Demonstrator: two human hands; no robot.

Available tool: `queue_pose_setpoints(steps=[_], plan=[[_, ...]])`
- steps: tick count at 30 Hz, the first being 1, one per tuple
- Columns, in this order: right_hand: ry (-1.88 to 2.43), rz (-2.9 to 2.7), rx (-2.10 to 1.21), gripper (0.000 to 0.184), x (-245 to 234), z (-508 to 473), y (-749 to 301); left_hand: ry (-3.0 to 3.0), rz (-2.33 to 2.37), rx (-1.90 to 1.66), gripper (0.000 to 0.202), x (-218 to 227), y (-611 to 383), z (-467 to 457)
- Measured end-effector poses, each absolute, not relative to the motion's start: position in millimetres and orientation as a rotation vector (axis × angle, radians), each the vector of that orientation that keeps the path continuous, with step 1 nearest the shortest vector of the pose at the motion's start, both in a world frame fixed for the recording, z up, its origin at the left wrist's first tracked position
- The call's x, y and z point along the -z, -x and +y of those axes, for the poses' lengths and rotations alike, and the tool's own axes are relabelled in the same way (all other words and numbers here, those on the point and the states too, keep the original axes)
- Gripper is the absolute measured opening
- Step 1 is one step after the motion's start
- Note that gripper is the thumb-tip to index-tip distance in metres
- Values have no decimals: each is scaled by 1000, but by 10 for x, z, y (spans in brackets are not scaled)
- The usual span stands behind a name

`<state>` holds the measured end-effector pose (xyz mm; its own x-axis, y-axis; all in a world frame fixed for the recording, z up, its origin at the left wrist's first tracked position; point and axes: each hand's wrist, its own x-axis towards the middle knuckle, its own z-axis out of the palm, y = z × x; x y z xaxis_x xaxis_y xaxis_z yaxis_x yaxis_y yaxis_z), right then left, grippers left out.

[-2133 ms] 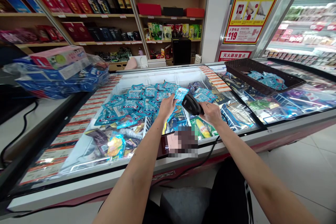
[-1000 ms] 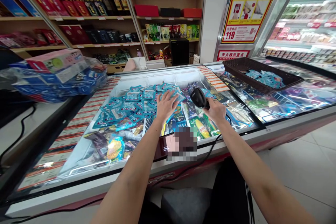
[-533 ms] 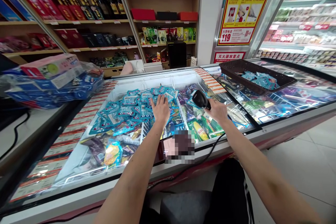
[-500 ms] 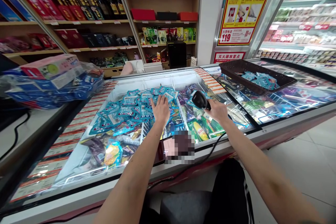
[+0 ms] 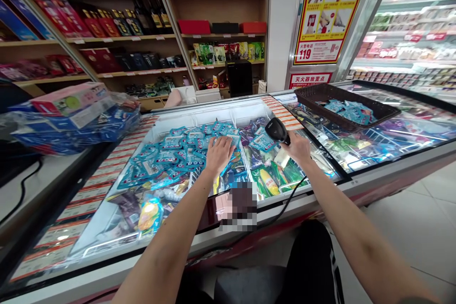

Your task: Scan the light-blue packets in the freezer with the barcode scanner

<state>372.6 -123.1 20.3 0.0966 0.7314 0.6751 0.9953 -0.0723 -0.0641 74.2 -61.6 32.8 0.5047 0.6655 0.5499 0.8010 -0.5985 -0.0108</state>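
Observation:
My left hand [image 5: 218,154] lies palm down on a spread of blue snack packets [image 5: 174,142] inside the chest freezer [image 5: 171,121]. Its fingers are stretched out near the right end of the pile, touching the packets, and the fingertips are partly hard to make out. A black barcode scanner [image 5: 276,131] is gripped in my right hand [image 5: 298,148], its head tilted to the left. Just below the scanner's head, one or more similar blue packets lie over the purple packages, next to the white wire divider [image 5: 245,156].
A dark brown basket [image 5: 313,104] with blue packets stands on the freezer's right part. Plastic-wrapped boxes [image 5: 74,114] sit at left. The scanner's cable [image 5: 290,206] crosses the front edge beside a partly blurred phone-like object [image 5: 223,206]. Stocked shelves [image 5: 142,38] rise behind.
My left hand has shifted slightly down and right over the packets, its fingers drawn closer together. The scanner has moved a little right, and more of the blue packets under it shows.

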Motion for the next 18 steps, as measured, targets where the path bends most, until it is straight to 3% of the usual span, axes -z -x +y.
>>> queue_pose_setpoints(steps=[8,18], plan=[[1751,-1699,620,32,-137,-1296,-3690,2509,-1276,708,36,-434,-1085,-602],[1719,-1644,621,34,-109,-1254,-3751,2430,-1880,677,73,-234,-1897,-550]])
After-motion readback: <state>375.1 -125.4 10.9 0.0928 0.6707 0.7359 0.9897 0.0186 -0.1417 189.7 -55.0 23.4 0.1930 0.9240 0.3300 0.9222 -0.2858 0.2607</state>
